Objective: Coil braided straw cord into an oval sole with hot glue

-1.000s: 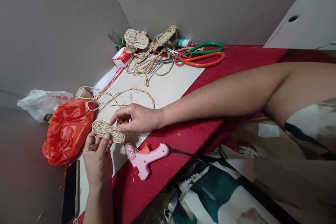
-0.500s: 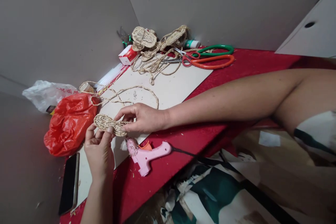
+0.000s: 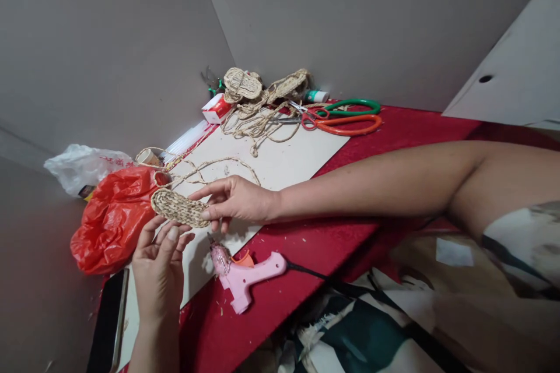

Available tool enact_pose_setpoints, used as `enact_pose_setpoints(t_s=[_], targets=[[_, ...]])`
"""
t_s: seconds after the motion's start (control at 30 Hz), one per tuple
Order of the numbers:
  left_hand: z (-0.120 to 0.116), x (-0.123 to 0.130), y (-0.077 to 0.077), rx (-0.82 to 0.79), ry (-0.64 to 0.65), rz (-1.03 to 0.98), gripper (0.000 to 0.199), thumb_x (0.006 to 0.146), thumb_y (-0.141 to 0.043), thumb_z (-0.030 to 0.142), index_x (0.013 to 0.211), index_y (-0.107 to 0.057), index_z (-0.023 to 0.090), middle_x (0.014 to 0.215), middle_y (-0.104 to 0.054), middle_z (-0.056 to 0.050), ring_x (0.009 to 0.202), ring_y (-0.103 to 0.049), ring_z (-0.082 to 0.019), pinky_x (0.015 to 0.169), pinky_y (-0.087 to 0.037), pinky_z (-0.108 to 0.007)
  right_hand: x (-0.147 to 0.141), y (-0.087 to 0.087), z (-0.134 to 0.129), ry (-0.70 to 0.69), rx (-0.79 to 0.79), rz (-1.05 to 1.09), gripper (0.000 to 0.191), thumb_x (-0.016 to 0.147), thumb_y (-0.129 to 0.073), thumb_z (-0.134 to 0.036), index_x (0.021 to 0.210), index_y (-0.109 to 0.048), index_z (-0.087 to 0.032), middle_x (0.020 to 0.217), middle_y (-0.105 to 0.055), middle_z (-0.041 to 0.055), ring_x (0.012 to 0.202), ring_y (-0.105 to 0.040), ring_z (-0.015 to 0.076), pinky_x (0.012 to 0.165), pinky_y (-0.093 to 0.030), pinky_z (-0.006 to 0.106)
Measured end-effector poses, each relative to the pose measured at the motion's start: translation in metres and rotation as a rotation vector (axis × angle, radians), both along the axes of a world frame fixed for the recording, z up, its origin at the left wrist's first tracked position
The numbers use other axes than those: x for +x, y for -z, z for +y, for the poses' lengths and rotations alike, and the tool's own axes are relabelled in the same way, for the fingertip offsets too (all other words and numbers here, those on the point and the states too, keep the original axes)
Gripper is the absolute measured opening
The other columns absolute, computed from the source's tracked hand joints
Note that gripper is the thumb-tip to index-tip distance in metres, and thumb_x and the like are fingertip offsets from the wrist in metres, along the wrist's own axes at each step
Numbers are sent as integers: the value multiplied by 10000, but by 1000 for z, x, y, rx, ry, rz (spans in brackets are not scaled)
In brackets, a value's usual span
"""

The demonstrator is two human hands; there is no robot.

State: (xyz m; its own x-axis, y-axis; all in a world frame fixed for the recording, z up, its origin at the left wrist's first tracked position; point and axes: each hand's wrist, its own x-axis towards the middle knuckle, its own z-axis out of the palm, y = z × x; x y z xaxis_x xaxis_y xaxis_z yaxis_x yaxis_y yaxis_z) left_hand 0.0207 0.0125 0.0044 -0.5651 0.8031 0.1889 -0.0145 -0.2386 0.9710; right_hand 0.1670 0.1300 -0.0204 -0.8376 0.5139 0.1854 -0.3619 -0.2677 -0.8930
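Observation:
A small oval piece of braided straw cord (image 3: 179,208), shaped like a shoe sole, is held over the white board. My right hand (image 3: 240,198) pinches its right end between thumb and fingers. Just below its left part is my left hand (image 3: 160,250), palm up, with thumb and fingers apart; whether its fingertips touch the weave I cannot tell. A loose straw cord (image 3: 236,160) loops across the board behind the piece. Close below my right hand lies a pink hot glue gun (image 3: 245,277), nozzle pointing up and left.
A red plastic bag (image 3: 114,215) and a phone (image 3: 107,320) lie at the left. Toward the back are large scissors (image 3: 350,124), a straw cord bundle (image 3: 258,119), another braided oval (image 3: 242,84) and a red-white box (image 3: 216,108). The board (image 3: 301,157) covers part of the red tabletop (image 3: 415,122).
My left thumb has come off the braided oval, and that hand has dropped slightly down and left. The oval now shows more of its face, still in my right hand.

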Motion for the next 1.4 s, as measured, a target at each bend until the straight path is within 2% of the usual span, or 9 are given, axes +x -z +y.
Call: enact_pose_setpoints(t_s=[0.17,0.37,0.57,0.7,0.9,1.07,1.27,1.4], targets=[[2,1,5,15,-12,8,250,651,-807,164,860,-673,186,852,-690,-14,767,-658,-118,712,-558,-242,0,2,-2,-22,7,-5,486,775,-642,-77,1255,-574,-109,609,-646,-23,511,-623,74,477,-529,169],[5,3,7,36,3,48,224,639,-819,200,802,-667,180,836,-689,-10,775,-659,-127,769,-557,-283,0,4,-5,-30,11,-10,469,768,-669,-113,1232,-600,-123,585,-642,-26,504,-613,70,488,-526,168],[9,1,12,19,13,36,223,648,-812,211,808,-659,185,847,-683,-18,803,-656,-131,767,-548,-276,2,0,-6,-18,-1,-87,488,794,-635,-75,1275,-556,-99,530,-618,-40,456,-589,61,479,-520,161],[7,-1,11,23,5,28,231,651,-809,211,832,-666,193,870,-676,-9,816,-658,-137,768,-547,-286,0,-1,-5,-28,-30,-54,497,787,-643,-75,1274,-553,-108,591,-645,-23,506,-624,79,497,-545,184],[7,-5,8,-1,11,38,241,626,-823,230,814,-681,178,762,-688,-19,680,-656,-128,683,-555,-273,2,-3,-3,-17,-101,-51,489,776,-636,-49,1256,-563,-106,632,-655,-9,517,-624,80,488,-544,182],[8,-5,7,1,3,74,224,612,-828,238,754,-667,176,701,-677,-6,619,-642,-126,646,-557,-279,3,-3,-3,-23,-34,-58,465,780,-620,-56,1239,-565,-109,595,-627,-31,517,-616,78,482,-529,174],[7,1,6,4,2,120,202,628,-822,236,751,-677,168,705,-688,-20,613,-647,-129,645,-556,-269,3,0,-1,-29,96,-69,357,781,-657,-157,1121,-550,-139,672,-632,-34,560,-595,71,498,-504,166],[4,4,8,-38,39,150,178,660,-806,224,772,-682,163,706,-685,-18,593,-638,-105,649,-544,-231,1,1,1,-46,104,-85,136,803,-638,-175,907,-571,-118,669,-611,-34,561,-573,52,495,-468,140]])
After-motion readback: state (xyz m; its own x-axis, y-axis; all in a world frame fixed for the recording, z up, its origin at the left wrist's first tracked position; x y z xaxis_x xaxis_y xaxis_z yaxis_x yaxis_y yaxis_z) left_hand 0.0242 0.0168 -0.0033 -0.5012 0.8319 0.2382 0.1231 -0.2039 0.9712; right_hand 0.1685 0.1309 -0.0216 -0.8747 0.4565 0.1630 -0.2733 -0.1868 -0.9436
